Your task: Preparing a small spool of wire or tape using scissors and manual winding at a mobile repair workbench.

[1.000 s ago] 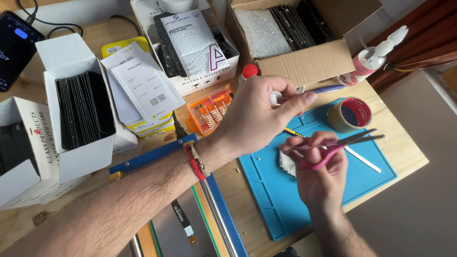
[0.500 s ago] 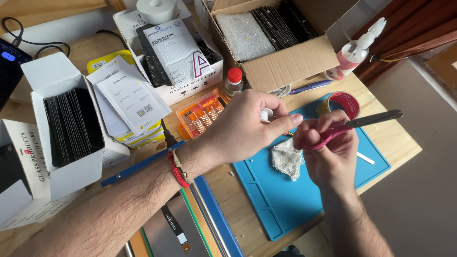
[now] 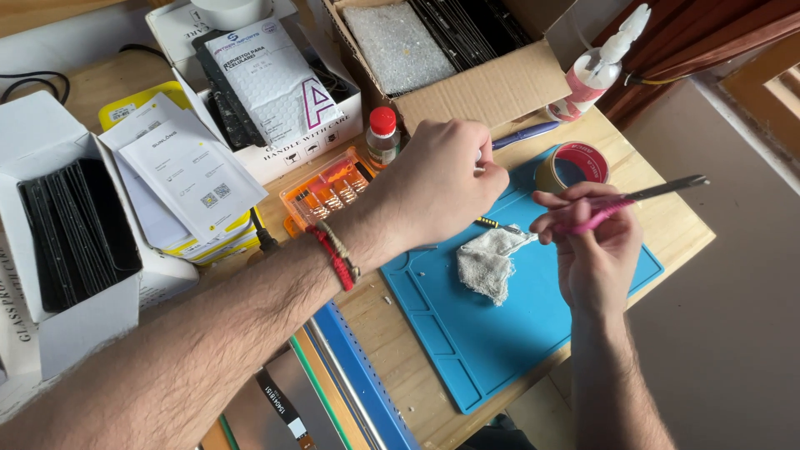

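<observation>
My left hand (image 3: 437, 183) hovers over the top edge of the blue work mat (image 3: 500, 333) with its fingers curled shut. Thumb and forefinger are pinched on a small white piece that the knuckles mostly hide. My right hand (image 3: 593, 246) is just to its right and grips pink-handled tweezers (image 3: 662, 189) whose metal end points right and away. A crumpled grey cloth (image 3: 487, 262) lies on the mat below and between both hands. A thin yellow-and-black tool tip (image 3: 487, 222) shows under the left hand.
A tape roll (image 3: 577, 162), a blue pen (image 3: 525, 133) and a spray bottle (image 3: 596, 71) sit behind the hands. A red-capped small bottle (image 3: 382, 137), an orange parts case (image 3: 329, 196), a cardboard box (image 3: 467, 83) and a white box of black panels (image 3: 75, 233) crowd the left and back. The table edge is at right.
Both hands have come closer together above the cloth. My left hand has curled tighter and lowered toward the mat. The tweezers now point more to the right.
</observation>
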